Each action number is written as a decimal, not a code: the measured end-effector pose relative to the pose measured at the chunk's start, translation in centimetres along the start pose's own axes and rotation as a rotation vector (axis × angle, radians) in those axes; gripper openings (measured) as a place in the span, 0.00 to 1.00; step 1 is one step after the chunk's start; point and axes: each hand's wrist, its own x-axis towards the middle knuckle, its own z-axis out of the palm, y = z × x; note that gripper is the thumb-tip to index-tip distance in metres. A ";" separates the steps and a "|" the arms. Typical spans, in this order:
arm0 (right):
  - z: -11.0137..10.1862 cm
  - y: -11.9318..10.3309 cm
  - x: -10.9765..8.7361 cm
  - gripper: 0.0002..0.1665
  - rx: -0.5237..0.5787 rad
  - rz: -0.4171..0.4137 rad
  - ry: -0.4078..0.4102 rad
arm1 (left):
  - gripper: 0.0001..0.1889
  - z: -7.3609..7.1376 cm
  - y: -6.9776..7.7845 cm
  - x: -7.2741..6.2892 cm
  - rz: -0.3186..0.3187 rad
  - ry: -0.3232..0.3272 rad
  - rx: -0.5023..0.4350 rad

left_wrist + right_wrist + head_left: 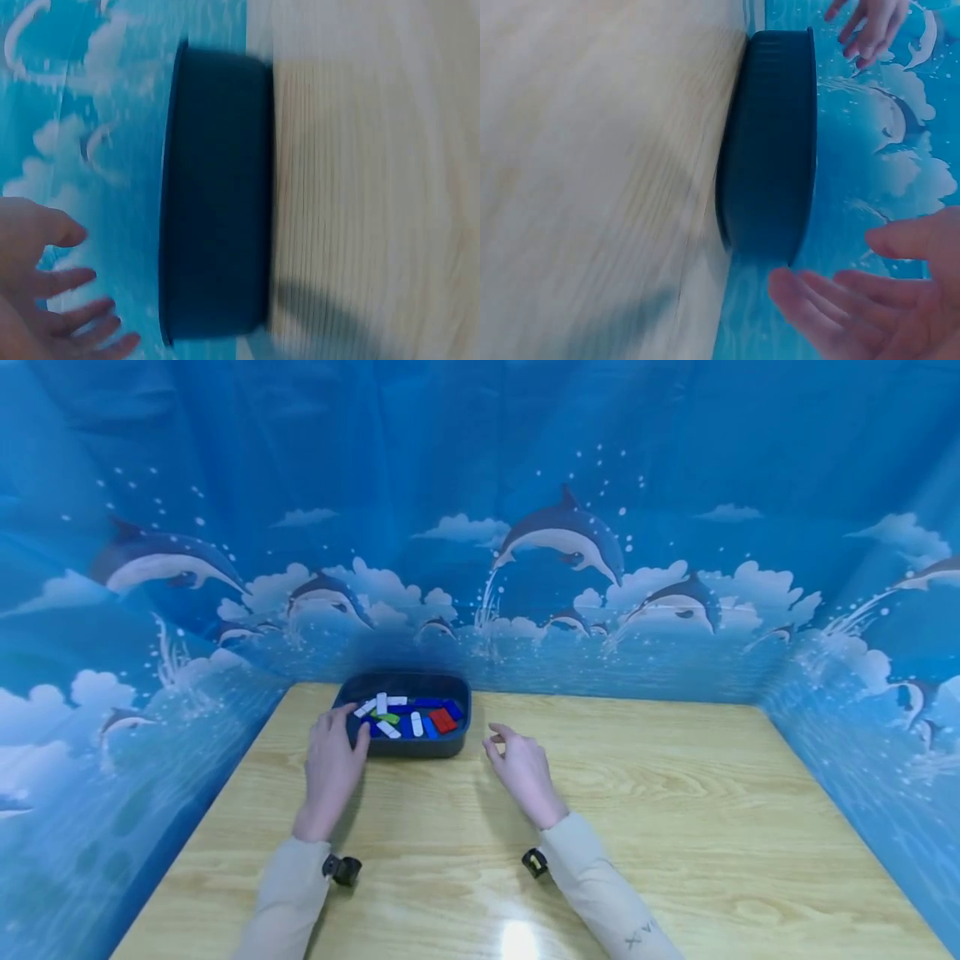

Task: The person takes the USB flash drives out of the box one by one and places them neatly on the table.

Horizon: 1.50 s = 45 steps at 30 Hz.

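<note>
A dark rectangular bin stands near the back left of the table. In it lie small flat pieces: several white ones, several blue ones, some red and a bit of green. At the bin's left end is my left hand, fingers spread and nothing held; contact with the rim cannot be made out. My right hand hovers right of the bin, apart from it, its fingers loosely bent and without any object. Both wrist views show the bin's outer side, hiding its contents.
The wooden table extends to the right and front of the bin. A blue curtain printed with dolphins encloses the table at the back and both sides. Small black devices sit at both wrists.
</note>
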 end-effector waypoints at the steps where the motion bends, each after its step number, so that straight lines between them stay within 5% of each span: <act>1: 0.4 -0.2 0.5 0.21 0.006 -0.004 0.004 | 0.26 -0.1 -0.6 0.2 -0.030 -0.018 0.002; 8: 3.5 -1.3 2.9 0.31 0.058 0.020 -0.037 | 0.34 -0.2 -3.5 1.2 -0.151 -0.215 -0.014; 15: 5.8 -1.0 3.7 0.34 0.096 0.081 -0.033 | 0.31 1.0 -5.2 0.9 -0.180 -0.283 -0.038; 28: 5.3 -1.2 4.2 0.32 0.109 0.163 -0.081 | 0.32 1.0 -4.6 1.3 -0.188 -0.318 -0.023; 34: 4.4 -0.3 4.0 0.31 0.035 0.150 -0.051 | 0.33 1.9 -3.8 1.6 -0.173 -0.338 -0.020; 45: 2.3 2.1 4.2 0.33 0.020 0.218 -0.117 | 0.34 3.5 -1.6 1.8 -0.127 -0.348 -0.013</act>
